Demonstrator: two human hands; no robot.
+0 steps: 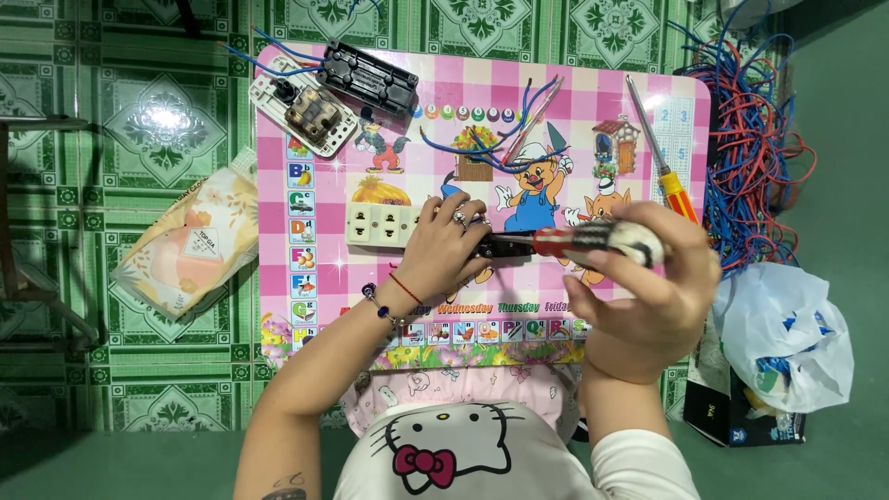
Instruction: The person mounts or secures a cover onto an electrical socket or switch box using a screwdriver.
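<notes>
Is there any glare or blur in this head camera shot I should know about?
In the head view, bright glare sits on the glossy green floor tile at upper left; the right hand, nearest the lens, looks soft and oversized around the striped tool handle; the left hand and pink table stay sharp; lighting is even.

The left hand (451, 248) is pressing down on the right end of a cream socket strip (381, 225) lying on the pink checked desk (574, 116). The right hand (648, 296) is wrapping its grip around a tool with a red and striped handle (597, 239), whose dark shaft is pointing toward the left hand. A yellow-handled screwdriver (665, 157) is lying at the desk's right edge, beside tangled red and blue wires (759, 139).
</notes>
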